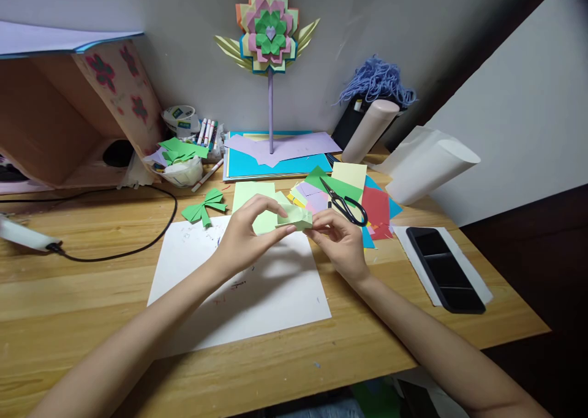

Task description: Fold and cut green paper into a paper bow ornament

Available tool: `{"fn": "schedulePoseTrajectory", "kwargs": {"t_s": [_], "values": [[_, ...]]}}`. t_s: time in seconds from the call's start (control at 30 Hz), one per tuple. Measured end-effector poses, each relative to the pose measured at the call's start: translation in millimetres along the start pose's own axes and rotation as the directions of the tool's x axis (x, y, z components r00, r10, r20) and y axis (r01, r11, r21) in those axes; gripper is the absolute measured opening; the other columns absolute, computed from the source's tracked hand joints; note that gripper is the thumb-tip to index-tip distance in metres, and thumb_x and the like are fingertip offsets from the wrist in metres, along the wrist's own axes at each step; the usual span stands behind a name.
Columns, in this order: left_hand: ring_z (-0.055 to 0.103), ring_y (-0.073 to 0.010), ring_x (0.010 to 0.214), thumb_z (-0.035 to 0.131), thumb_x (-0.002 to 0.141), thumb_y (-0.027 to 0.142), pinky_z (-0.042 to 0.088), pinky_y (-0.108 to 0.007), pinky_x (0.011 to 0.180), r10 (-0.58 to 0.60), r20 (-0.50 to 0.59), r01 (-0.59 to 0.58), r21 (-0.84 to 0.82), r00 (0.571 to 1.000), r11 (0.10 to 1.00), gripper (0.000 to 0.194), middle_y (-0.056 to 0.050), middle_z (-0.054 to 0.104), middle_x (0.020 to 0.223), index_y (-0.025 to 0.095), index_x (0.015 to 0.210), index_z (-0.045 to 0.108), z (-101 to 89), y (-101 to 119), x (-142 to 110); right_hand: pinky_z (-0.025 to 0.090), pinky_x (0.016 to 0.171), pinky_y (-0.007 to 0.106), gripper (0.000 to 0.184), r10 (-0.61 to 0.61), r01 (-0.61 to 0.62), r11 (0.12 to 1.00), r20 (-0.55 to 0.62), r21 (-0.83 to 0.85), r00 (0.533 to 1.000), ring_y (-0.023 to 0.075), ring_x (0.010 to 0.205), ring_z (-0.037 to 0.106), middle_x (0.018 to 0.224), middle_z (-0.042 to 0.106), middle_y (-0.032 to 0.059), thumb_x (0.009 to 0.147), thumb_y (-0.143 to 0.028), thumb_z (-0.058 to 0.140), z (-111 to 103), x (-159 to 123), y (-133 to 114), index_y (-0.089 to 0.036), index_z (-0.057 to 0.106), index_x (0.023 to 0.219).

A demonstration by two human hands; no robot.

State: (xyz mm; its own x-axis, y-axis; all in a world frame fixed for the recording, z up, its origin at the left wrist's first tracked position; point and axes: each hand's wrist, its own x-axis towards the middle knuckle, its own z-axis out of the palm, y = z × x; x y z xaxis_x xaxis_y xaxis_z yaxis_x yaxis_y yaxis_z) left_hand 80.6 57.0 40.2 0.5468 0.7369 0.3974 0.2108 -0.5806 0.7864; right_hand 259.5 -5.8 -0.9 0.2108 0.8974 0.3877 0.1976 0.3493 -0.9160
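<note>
One folded paper (294, 219) is clamped in the fingers of the left hand (245, 227) and right hand (342, 243); scissors (337, 200) lie on coloured paper (375, 204).

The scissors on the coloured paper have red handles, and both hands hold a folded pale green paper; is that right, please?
Not quite: in the head view, the scissors have black handles, not red. They do lie on the coloured paper, and the left hand and right hand hold the folded pale green paper.

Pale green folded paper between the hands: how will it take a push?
The folded paper is probably light, being thin sheet. Its folds likely stiffen it, but thin edges may crumple if the left hand or right hand squeezes.
</note>
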Motion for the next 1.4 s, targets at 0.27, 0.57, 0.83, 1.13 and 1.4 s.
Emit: {"fn": "schedulePoseTrajectory", "kwargs": {"t_s": [0.27, 0.57, 0.83, 1.13, 1.4], "values": [[0.045, -0.0222, 0.118, 0.053, 0.083, 0.027, 0.035, -0.043, 0.099, 0.097, 0.001, -0.096, 0.159, 0.995, 0.983, 0.012, -0.009, 0.05, 0.124, 0.019, 0.077, 0.06, -2.8, 1.7, -0.5, 0.052, 0.067, 0.03, 0.006, -0.04, 0.043, 0.997, 0.053, -0.057, 0.998, 0.0157, 0.076, 0.057, 0.078, 0.057, 0.0025, 0.075, -0.021, 0.065, -0.5, 0.0, -4.1, -0.021, 0.059, 0.074], [0.061, -0.013, 0.079, 0.047, 0.086, 0.027, 0.02, -0.05, 0.107, 0.11, 0.165, -0.138, 0.168, 0.98, 0.976, 0.013, 0.0, 0.066, 0.082, 0.02, 0.08, 0.056, -1.4, -2.4, -2.6, 0.05, 0.08, 0.038, 0.005, -0.062, 0.08, 0.988, 0.134, -0.135, 0.989, 0.0196, 0.09, 0.056, 0.089, 0.057, 0.0054, 0.08, -0.025, 0.058, -2.4, -0.5, -4.6, -0.022, 0.057, 0.084], [0.058, -0.0146, 0.082, 0.044, 0.086, 0.024, 0.021, -0.048, 0.107, 0.182, 0.266, -0.27, 0.348, 0.947, 0.898, 0.012, -0.001, 0.063, 0.082, 0.02, 0.087, 0.055, 0.2, 4.8, -4.5, 0.046, 0.079, 0.037, 0.005, -0.208, 0.247, 0.936, 0.169, -0.252, 0.963, 0.0188, 0.085, 0.056, 0.084, 0.058, 0.0037, 0.081, -0.017, 0.054, -3.6, -0.8, -10.3, -0.022, 0.054, 0.083], [0.056, -0.0155, 0.082, 0.042, 0.086, 0.02, 0.024, -0.046, 0.106, 0.261, 0.331, -0.393, 0.438, 0.907, 0.808, 0.013, -0.002, 0.062, 0.079, 0.019, 0.083, 0.054, 0.9, 6.7, -4.4, 0.048, 0.074, 0.036, 0.012, -0.289, 0.366, 0.881, 0.272, -0.299, 0.918, 0.0186, 0.084, 0.056, 0.088, 0.058, 0.0043, 0.08, -0.013, 0.052, -3.8, -1.5, -11.3, -0.023, 0.052, 0.086], [0.056, -0.0145, 0.086, 0.044, 0.085, 0.017, 0.026, -0.045, 0.105, 0.362, 0.323, -0.479, 0.457, 0.874, 0.749, 0.011, -0.002, 0.064, 0.086, 0.019, 0.08, 0.053, 2.3, 5.5, -4.6, 0.048, 0.072, 0.035, 0.008, -0.334, 0.421, 0.854, 0.298, -0.305, 0.894, 0.0182, 0.082, 0.056, 0.088, 0.059, 0.006, 0.081, -0.013, 0.05, -4.7, -1.4, -11.7, -0.021, 0.053, 0.084]]}}
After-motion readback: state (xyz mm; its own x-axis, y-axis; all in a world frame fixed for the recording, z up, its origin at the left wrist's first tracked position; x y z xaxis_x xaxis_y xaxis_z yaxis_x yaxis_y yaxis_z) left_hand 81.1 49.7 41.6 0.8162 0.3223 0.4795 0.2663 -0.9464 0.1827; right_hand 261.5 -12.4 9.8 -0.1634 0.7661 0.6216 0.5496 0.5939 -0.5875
